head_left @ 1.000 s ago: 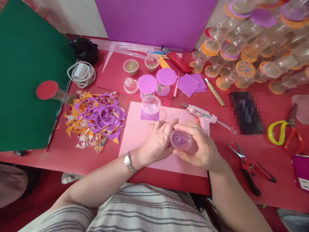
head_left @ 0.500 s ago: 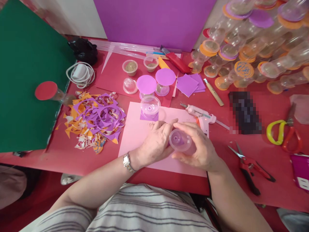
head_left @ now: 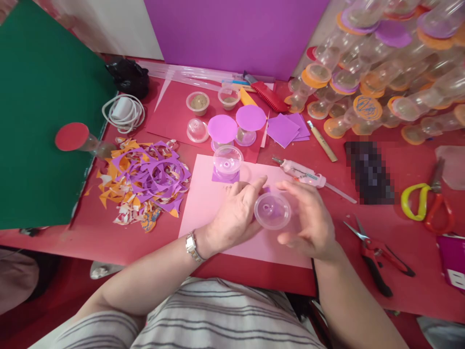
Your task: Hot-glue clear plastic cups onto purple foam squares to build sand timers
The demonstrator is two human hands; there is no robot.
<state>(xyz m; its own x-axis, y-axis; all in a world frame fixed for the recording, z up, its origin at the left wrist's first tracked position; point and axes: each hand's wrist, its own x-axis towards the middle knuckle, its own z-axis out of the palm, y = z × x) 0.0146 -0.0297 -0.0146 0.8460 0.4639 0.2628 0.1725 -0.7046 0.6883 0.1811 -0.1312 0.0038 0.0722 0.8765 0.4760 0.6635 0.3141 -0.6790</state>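
Note:
A clear plastic cup (head_left: 272,211) stands mouth up on the pink sheet, purple paper (head_left: 268,189) showing under and behind it. My left hand (head_left: 236,213), with a watch at the wrist, lies against the cup's left side; its thumb and index finger are stretched apart, while the other fingers are partly hidden. To the right of the cup, my right hand (head_left: 308,218) is held open, thumb and fingers spread, a small gap between them and the rim. Another clear cup (head_left: 228,160) sits on a purple square (head_left: 225,178) just beyond my left hand.
A glue gun (head_left: 301,173) lies beyond my right hand, with red pruning shears (head_left: 378,249) and scissors (head_left: 417,201) farther right. Paper scraps (head_left: 148,174) are heaped at left. Sand-filled cups (head_left: 198,103), purple squares (head_left: 283,130) and stacked clear bottles (head_left: 381,77) stand behind.
My right hand has let go of the cup and drawn back to the right, its fingers opening. The cup and my left hand stay almost where they were.

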